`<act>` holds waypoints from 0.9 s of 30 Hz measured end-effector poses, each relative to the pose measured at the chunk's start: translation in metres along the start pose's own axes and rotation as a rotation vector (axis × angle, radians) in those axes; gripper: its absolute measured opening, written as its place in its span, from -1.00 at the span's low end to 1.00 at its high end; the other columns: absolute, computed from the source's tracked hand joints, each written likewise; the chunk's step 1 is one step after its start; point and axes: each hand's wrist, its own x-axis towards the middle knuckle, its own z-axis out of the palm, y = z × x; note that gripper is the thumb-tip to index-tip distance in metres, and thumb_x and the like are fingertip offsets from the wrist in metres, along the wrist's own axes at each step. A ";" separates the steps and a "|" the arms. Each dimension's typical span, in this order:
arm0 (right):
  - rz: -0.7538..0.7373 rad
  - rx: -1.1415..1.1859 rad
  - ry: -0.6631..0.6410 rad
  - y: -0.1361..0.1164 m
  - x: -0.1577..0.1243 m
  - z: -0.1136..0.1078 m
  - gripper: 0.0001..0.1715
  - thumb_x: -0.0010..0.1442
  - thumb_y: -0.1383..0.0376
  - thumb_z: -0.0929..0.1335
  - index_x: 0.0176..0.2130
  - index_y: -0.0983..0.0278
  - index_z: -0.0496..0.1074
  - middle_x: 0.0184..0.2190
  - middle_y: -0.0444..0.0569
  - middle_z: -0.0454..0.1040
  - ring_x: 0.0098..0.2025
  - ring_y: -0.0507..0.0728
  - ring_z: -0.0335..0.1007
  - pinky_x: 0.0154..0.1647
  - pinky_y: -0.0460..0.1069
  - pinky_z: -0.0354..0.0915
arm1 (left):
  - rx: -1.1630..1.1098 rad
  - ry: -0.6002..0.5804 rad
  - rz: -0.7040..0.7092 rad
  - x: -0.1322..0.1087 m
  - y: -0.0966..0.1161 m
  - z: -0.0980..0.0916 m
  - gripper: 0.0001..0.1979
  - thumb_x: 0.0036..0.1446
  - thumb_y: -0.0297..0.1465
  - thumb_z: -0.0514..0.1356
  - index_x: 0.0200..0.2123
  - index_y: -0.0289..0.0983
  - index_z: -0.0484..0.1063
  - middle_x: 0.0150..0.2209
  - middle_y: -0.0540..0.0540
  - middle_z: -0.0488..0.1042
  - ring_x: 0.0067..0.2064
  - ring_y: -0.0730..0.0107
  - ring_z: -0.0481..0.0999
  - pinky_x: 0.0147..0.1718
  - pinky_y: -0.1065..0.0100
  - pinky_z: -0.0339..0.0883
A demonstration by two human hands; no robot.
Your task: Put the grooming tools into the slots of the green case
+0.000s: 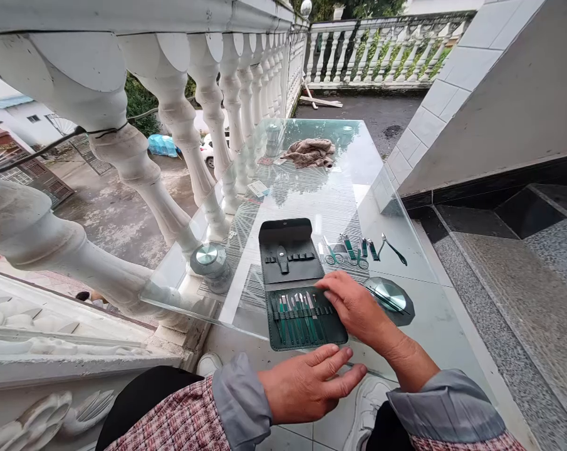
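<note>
- The dark green tool case (292, 245) lay unfolded on the glass table (283, 207), at its near edge, with its flap pointing away from the person.
- A row of slim metal tools with green handles (302, 318) stood side by side under the loops of its nearer panel; the farther panel had a strap (282, 259) and a band of loops.
- The right hand (344, 299) reached over the right edge of the nearer panel, fingers bent and close together; whether it pinched the case could not be told.
- The left hand (318, 382) hovered just below the case's near edge, palm down, fingers loosely spread, nothing visible in its grasp.
- Right of the case lay small scissors (359, 262), nail clippers (348, 246) and a nipper (398, 254), near one another.
- Closer to the right wrist, thin dark tools (387, 299) lay across the shiny round disc (392, 287).
- Farther off, a crumpled brown cloth (311, 152) rested on the glass.
- A white balustrade (180, 131) ran along the left; stone steps (518, 269) rose at right.
</note>
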 end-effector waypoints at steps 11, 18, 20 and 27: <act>0.170 -0.035 -0.031 -0.006 -0.015 -0.010 -0.83 0.14 0.24 0.27 -0.47 0.23 0.32 -0.47 -0.12 0.38 -0.41 0.04 0.27 -0.35 -0.05 0.20 | 0.020 0.013 -0.032 0.000 0.003 0.005 -0.68 0.26 -0.45 -0.03 -0.02 -0.34 0.43 0.21 -0.15 0.16 0.20 0.01 0.15 0.19 0.05 -0.01; 0.221 -0.135 -0.009 -0.017 0.000 0.002 -0.83 0.15 0.26 0.25 -0.45 0.23 0.32 -0.46 -0.14 0.38 -0.41 0.02 0.25 -0.37 -0.07 0.11 | 0.031 0.002 -0.017 0.002 0.002 0.002 -0.68 0.25 -0.44 -0.01 -0.02 -0.34 0.43 0.20 -0.17 0.16 0.19 0.01 0.17 0.18 0.05 0.00; 0.256 -0.184 -0.060 -0.019 0.007 0.003 -0.81 0.16 0.23 0.26 -0.46 0.23 0.32 -0.46 -0.15 0.38 -0.41 0.02 0.24 -0.39 -0.08 0.08 | 0.032 -0.005 -0.020 0.002 0.002 0.003 -0.68 0.24 -0.43 0.00 -0.01 -0.35 0.42 0.21 -0.18 0.15 0.20 0.00 0.16 0.17 0.05 0.02; 0.355 -0.424 -0.252 -0.032 0.022 0.005 -0.79 0.19 0.24 0.22 -0.41 0.25 0.36 -0.38 -0.08 0.43 -0.37 0.05 0.29 -0.42 -0.05 -0.03 | -0.006 0.007 -0.005 0.002 0.001 0.001 -0.69 0.23 -0.45 0.00 -0.04 -0.32 0.45 0.20 -0.19 0.17 0.19 -0.02 0.18 0.16 0.03 0.02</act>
